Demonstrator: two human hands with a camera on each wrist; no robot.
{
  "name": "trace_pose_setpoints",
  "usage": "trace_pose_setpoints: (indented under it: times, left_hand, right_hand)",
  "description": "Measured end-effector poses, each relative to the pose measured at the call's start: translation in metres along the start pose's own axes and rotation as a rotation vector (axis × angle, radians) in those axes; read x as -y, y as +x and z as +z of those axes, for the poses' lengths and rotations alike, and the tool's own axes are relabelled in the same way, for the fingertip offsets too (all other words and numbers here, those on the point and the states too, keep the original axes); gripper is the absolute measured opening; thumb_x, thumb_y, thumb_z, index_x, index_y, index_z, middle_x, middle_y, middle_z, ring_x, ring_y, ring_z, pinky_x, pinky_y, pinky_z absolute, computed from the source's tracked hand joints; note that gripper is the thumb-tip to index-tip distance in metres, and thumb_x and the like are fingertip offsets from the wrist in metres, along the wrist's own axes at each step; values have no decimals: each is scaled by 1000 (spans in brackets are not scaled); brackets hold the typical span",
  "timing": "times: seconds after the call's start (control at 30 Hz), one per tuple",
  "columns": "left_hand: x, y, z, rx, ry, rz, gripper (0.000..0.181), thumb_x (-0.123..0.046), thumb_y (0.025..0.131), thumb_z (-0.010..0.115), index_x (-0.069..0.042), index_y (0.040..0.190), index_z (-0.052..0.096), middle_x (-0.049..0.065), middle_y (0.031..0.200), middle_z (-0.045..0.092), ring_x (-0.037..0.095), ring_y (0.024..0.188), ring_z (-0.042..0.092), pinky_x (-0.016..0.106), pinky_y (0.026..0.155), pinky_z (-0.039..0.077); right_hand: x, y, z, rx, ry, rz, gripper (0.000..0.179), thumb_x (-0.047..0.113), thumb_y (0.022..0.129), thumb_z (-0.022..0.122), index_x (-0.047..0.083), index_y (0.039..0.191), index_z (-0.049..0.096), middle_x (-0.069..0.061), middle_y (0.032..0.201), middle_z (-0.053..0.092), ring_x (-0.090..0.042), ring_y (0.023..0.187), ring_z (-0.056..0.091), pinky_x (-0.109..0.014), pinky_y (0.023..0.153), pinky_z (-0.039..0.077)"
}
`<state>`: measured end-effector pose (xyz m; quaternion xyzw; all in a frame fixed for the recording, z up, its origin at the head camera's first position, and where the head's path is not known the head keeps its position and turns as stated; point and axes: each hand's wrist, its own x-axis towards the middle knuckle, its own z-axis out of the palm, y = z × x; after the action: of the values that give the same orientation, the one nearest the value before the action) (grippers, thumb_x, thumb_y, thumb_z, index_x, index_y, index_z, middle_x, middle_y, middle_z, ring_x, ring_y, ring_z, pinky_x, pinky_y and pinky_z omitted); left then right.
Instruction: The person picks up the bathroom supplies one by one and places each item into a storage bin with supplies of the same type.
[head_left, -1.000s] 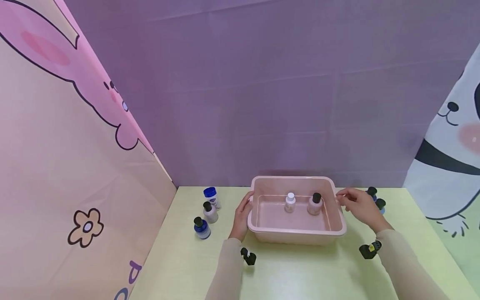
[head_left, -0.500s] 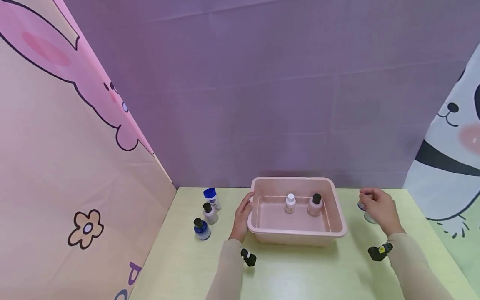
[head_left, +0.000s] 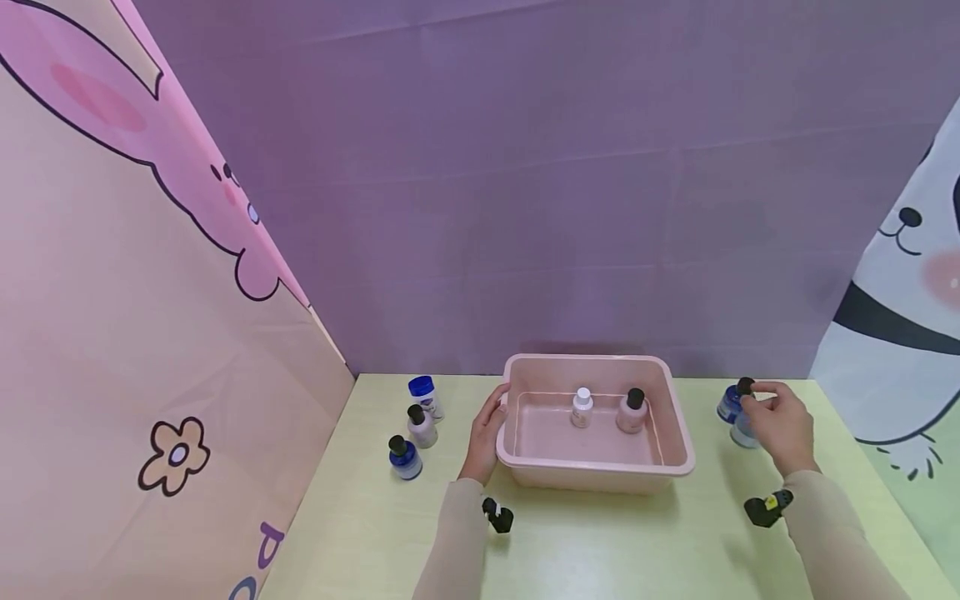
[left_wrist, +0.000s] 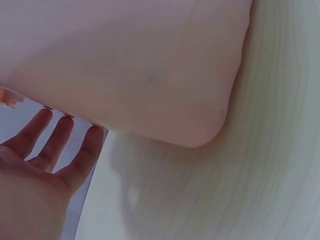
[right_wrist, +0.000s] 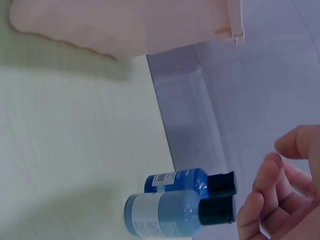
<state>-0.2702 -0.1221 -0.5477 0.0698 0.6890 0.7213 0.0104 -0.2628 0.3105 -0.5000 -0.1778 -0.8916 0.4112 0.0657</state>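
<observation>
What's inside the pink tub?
In the tub stand a white bottle with a white cap and a pinkish bottle with a black cap. What's right under each is covered, and the front rim hides the nearest inner side.

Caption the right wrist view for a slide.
Right hand near dark blue bottle and light blue bottle, pink bin beyond.

Right of the pink plastic tub [head_left: 592, 479], a strip of table [head_left: 703, 417] lets a hand through as far as the dark-blue bottle [head_left: 728, 406] and light-blue bottle [head_left: 742, 432], close together. The left hand [head_left: 483, 433] blocks the tub's left rim; inside, a gap parts the white bottle [head_left: 581, 413] and black-capped pink bottle [head_left: 632, 415].
</observation>
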Motion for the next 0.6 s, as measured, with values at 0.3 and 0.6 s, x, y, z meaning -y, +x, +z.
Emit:
trace_pose_setpoints:
  times: [0.3, 0.6]
  left_hand:
    - [-1, 0, -1, -2, 26, -26, 44, -25, 104, 39, -27, 148, 37, 0, 159, 27, 28, 143, 32, 49, 113, 32]
    - [0, 0, -2, 6, 29, -18, 44, -26, 104, 39, -27, 148, 38, 1, 158, 30, 28, 141, 35, 49, 113, 33]
  right_hand:
    - [-12, 2, -4, -33, -51, 78, 53, 34, 94, 49, 2, 136, 47, -10, 88, 61, -19, 67, 52, -30, 55, 38]
    - [-26, 3, -4, -14, -67, 82, 57, 39, 95, 50, 1, 136, 46, -23, 102, 63, -22, 71, 56, -31, 58, 38]
